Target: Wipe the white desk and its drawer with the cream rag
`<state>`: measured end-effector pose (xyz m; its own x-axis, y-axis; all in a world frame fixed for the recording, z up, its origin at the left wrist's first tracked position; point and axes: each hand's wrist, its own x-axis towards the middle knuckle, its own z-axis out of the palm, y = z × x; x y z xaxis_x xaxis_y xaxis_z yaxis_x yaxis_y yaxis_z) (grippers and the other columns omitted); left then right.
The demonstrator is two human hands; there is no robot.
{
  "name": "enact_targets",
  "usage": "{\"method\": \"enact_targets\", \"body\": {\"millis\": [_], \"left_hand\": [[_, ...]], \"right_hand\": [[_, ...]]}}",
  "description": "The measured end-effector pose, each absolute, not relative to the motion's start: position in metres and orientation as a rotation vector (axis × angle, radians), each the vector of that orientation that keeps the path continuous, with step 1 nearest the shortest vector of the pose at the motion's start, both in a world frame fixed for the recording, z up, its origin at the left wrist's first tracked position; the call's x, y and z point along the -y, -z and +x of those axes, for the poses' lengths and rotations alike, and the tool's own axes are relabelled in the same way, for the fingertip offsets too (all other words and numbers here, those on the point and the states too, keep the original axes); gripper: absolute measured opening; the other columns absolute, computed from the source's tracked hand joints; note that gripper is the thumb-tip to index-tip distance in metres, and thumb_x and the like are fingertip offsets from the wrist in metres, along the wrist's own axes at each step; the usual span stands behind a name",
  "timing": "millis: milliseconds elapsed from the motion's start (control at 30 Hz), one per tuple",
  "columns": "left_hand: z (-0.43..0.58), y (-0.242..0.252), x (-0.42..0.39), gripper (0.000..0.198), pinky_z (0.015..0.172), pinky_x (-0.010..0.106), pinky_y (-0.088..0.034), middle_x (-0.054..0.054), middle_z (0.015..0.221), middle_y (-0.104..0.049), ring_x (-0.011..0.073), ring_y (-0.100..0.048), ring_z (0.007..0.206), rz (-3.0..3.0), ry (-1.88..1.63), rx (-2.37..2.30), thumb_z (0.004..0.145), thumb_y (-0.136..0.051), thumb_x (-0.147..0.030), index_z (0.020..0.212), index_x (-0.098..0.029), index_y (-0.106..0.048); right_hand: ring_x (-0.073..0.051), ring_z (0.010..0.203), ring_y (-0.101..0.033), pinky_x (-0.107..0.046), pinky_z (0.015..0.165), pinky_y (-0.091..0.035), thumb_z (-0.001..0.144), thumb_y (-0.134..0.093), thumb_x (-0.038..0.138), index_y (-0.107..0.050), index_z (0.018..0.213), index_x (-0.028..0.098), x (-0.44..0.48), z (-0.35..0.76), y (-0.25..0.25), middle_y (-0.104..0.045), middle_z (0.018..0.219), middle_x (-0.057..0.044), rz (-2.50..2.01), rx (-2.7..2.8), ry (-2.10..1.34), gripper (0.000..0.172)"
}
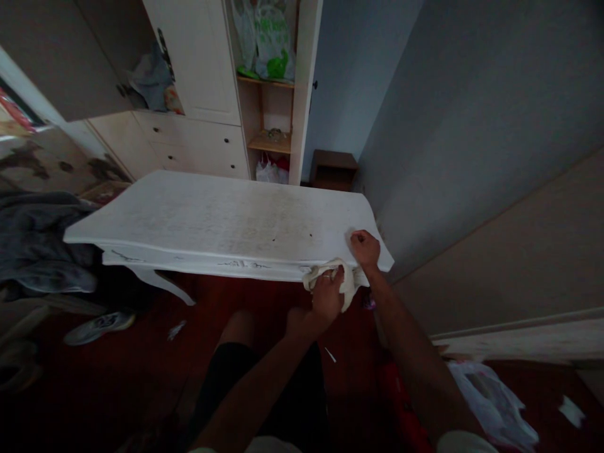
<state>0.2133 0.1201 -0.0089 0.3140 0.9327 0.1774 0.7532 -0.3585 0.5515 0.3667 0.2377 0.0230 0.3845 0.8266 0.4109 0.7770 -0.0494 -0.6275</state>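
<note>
My left hand [329,297] is holding a pale cloth [350,289] against the front edge of the white surface [198,204], close to its right end. Its fingers [338,277] are bending down over the fabric and gripping a bunched part of it, with loose folds hanging out around them. My right hand [367,249] is resting on top near the right corner, curling into a loose fist; I am seeing nothing in it, though I cannot tell what the palm might be hiding.

Along the front, the carved trim [243,265] is standing just left of the cloth, and I am judging that a loose fold could be catching there if I pulled sideways carelessly. If my grip were slackening, the bunched cloth could be dropping to the dark red floor [217,292] below, where it would be picking up dirt. A greyish smudge [262,217] is spreading across the middle of the top, and a few dark specks [311,235] are lying nearer to me; rubbing with a dirty fold could be smearing the one and dragging the others. My right knuckles are sitting not far from the wall [401,189], so too wide a sweep could be scraping them. Leaning hard at this end could be tilting or shifting everything.
</note>
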Motion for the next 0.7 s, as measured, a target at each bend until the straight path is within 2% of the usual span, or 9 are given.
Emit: {"method": "enact_targets", "body": {"millis": [100, 200, 367, 467, 533, 600, 700], "left_hand": [[0.23, 0.019, -0.128, 0.068, 0.103, 0.041, -0.045, 0.013, 0.133, -0.057, 0.0264, -0.057, 0.117, 2.384, -0.672, -1.382, 0.079, -0.059, -0.006, 0.143, -0.024, -0.047], [0.245, 0.024, -0.133, 0.054, 0.101, 0.04, -0.046, 0.012, 0.125, -0.062, 0.0243, -0.059, 0.112, 2.515, -0.615, -1.277, 0.087, -0.053, -0.01, 0.139, -0.024, -0.051], [0.267, 0.01, -0.141, 0.035, 0.097, 0.043, -0.046, 0.013, 0.113, -0.066, 0.0277, -0.058, 0.114, 2.627, -0.401, -1.21, 0.096, -0.043, -0.019, 0.126, -0.018, -0.061], [0.269, 0.003, -0.143, 0.034, 0.095, 0.045, -0.047, 0.013, 0.115, -0.066, 0.0288, -0.057, 0.115, 2.596, -0.317, -1.254, 0.095, -0.042, -0.016, 0.123, -0.019, -0.062], [0.261, 0.008, -0.141, 0.035, 0.095, 0.047, -0.046, 0.013, 0.117, -0.066, 0.0298, -0.057, 0.114, 2.532, -0.258, -1.299, 0.091, -0.048, -0.017, 0.124, -0.02, -0.061], [0.245, 0.02, -0.139, 0.046, 0.096, 0.047, -0.046, 0.012, 0.117, -0.066, 0.0305, -0.059, 0.112, 2.435, -0.21, -1.362, 0.085, -0.056, -0.019, 0.13, -0.022, -0.058], [0.211, 0.045, -0.136, 0.064, 0.096, 0.042, -0.047, 0.012, 0.121, -0.065, 0.0279, -0.061, 0.111, 2.284, -0.294, -1.454, 0.081, -0.055, -0.016, 0.144, -0.023, -0.046]], "right_hand": [[-0.02, 0.074, -0.065, -0.029, 0.074, -0.046, 0.079, -0.05, 0.029, -0.072, 0.084, 0.021, -0.238, 0.368, -0.022, -0.074, 0.08, -0.004, -1.803, 1.397, -0.085, 0.024], [-0.019, 0.072, -0.065, -0.028, 0.073, -0.046, 0.079, -0.051, 0.03, -0.072, 0.083, 0.021, -0.238, 0.368, -0.021, -0.073, 0.078, -0.004, -1.799, 1.38, -0.073, 0.023], [-0.02, 0.072, -0.064, -0.029, 0.072, -0.046, 0.078, -0.052, 0.031, -0.071, 0.082, 0.02, -0.24, 0.372, -0.019, -0.073, 0.076, -0.004, -1.783, 1.393, -0.111, 0.023], [-0.02, 0.071, -0.064, -0.029, 0.071, -0.047, 0.077, -0.052, 0.031, -0.071, 0.082, 0.02, -0.241, 0.375, -0.018, -0.072, 0.075, -0.003, -1.74, 1.405, -0.152, 0.023], [-0.019, 0.069, -0.063, -0.028, 0.07, -0.047, 0.077, -0.051, 0.032, -0.071, 0.081, 0.02, -0.242, 0.376, -0.017, -0.071, 0.074, -0.003, -1.714, 1.388, -0.17, 0.023], [-0.019, 0.068, -0.063, -0.028, 0.07, -0.047, 0.077, -0.051, 0.032, -0.07, 0.081, 0.02, -0.241, 0.376, -0.017, -0.07, 0.072, -0.002, -1.692, 1.365, -0.185, 0.023], [-0.018, 0.067, -0.062, -0.028, 0.071, -0.047, 0.076, -0.051, 0.033, -0.07, 0.08, 0.02, -0.242, 0.377, -0.016, -0.068, 0.069, -0.001, -1.667, 1.356, -0.199, 0.023]]}}
